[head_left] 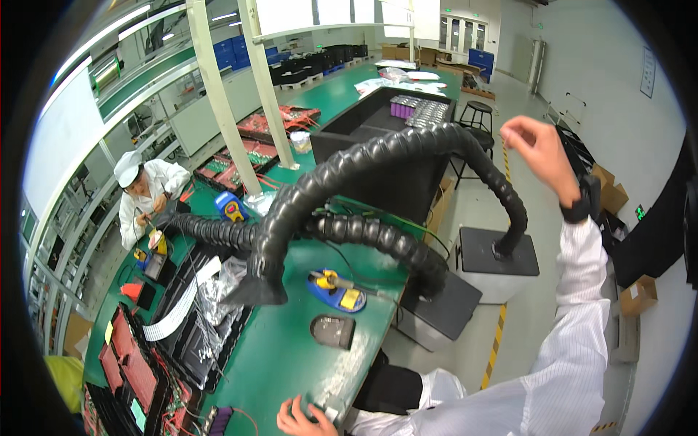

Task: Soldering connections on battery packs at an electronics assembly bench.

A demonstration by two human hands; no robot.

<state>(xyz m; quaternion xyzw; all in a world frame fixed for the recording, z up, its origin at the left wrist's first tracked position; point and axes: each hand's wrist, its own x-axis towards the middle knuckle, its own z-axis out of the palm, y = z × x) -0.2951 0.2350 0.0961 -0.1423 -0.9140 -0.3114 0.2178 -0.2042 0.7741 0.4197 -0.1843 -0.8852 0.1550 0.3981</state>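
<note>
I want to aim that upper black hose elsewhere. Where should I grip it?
Probably around the hose's neck, just above its flared nozzle, coming from the right: the nozzle widens below, which should stop slipping, and clear plastic crowds the left.

**Green workbench (291, 378) stretched toward glazed doors (465, 33)**

A plain white wall (614, 73) rose on the right, bearing a pale notice (646, 71). The smooth grey floor (527, 299) carried yellow-and-black striped tape (496, 345). Round black stools (477, 107) stood near the workbench. Cream posts (219, 87) climbed from the benchtop, tube lights (135, 21) glowed at upper left, and small green signs (476, 15) shone above the far doorway.
</note>
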